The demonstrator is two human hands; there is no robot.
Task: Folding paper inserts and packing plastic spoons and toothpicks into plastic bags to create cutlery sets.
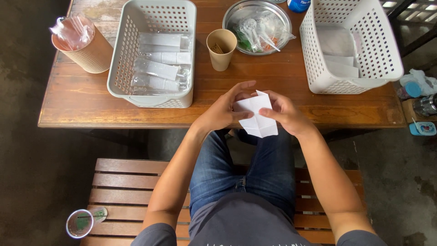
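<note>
**Both hands on folded napkin**

Left hand (221, 110) and right hand (286, 112) pinch a creased white napkin (257, 115) between them, held over the tabletop (255, 82) edge. Beyond: paper cup (221, 48), grey basket (154, 52), white basket (348, 45).

A white, creased sheet of folded paper napkin (257, 119) is held between both hands, just above the near edge of the brown wooden worktop (91, 105) and over the person's lap. It is partly folded, with crease lines crossing its face and one corner pointing up towards the worktop. Its lower part hangs free below the fingers, tilted slightly to the right.
</note>
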